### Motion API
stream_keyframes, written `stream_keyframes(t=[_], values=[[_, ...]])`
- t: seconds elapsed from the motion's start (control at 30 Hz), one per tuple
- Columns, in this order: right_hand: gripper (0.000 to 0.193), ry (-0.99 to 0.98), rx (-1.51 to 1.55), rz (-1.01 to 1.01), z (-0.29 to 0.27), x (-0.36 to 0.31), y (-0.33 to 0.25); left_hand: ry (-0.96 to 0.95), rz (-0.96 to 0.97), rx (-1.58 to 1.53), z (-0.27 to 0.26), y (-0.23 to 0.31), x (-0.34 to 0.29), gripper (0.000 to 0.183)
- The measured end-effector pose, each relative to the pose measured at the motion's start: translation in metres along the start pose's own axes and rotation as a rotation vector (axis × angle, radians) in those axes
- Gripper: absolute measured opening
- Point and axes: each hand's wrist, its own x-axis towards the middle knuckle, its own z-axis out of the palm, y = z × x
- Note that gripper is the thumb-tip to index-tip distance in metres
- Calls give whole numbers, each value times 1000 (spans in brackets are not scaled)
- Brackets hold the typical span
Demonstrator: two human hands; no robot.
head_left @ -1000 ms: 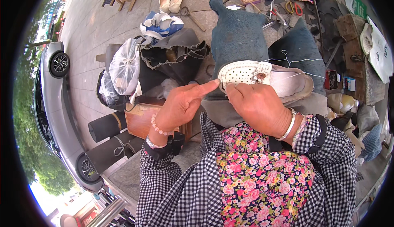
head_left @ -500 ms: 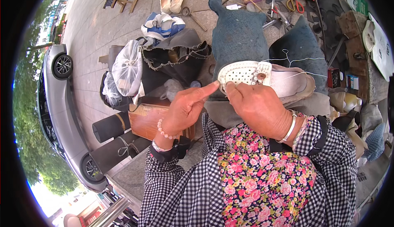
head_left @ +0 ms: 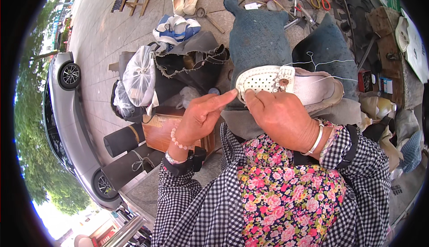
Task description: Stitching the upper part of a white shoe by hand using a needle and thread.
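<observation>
A white slip-on shoe (head_left: 308, 86) with a perforated upper and a brown flower ornament lies sideways across my lap, toe to the left. My right hand (head_left: 281, 115) is closed in a pinch at the near side of the toe; whatever is between its fingertips is hidden. My left hand (head_left: 203, 115) touches the tip of the toe with thumb and forefinger together, its other fingers curled in. I cannot make out what it pinches. White thread (head_left: 333, 62) trails from the shoe to the right, over blue-grey padded cloth (head_left: 259, 39).
At the left stand an open dark bag (head_left: 192, 59), a clear plastic bag (head_left: 139, 75), a wooden box (head_left: 163, 133) and dark rolls (head_left: 127, 166). Scissors (head_left: 321, 2) and other tools lie beyond the cloth. A pair of cream shoes (head_left: 185, 0) rests on the paving.
Both hands keep almost the same place at the shoe's toe. The whole view has shifted very slightly; nothing has visibly been let go or taken hold of.
</observation>
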Motion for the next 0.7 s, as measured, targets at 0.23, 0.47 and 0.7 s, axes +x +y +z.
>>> stream_keyframes(t=[0.23, 0.47, 0.7], values=[[39, -124, 15, 55, -1, -1, -1, -22, 14, 13, -2, -2, 3, 51], [40, -102, 64, 37, 2, -1, 0, -3, -6, 83, -1, 4, 3, 52], [36, -62, 32, 26, 5, 2, 0, 51, 22, 329, 3, 8, 2, 58]])
